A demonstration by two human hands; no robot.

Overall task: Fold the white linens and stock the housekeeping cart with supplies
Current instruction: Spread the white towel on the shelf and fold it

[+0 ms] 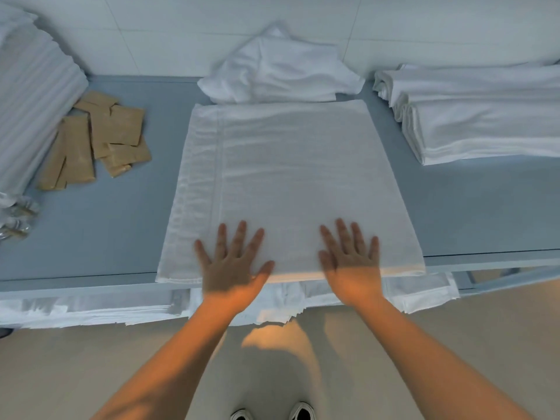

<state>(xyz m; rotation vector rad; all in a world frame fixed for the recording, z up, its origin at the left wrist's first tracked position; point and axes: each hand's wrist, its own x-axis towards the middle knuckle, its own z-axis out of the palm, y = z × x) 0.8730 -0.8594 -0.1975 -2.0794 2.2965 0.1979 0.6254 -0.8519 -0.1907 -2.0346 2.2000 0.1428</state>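
Towel: a folded white towel (288, 189) is laid at frame centre on the grey table (454, 207), its long axis running from the near edge toward the wall.
Left hand (235, 265): fingers spread flat, pressed on the near edge; nothing is gripped.
Right hand (351, 262): likewise flat and spread.
Direction: the towel's bulk lies beyond the fingertips, toward the upper frame.
Nearer hand: neither; both are set evenly.

white towel (291, 189), tan packets (100, 137), grey-blue cart top (100, 225)

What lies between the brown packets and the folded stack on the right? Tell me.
In the head view, the flat white linen lies between the brown packets and the folded stack, with bare cart top either side.
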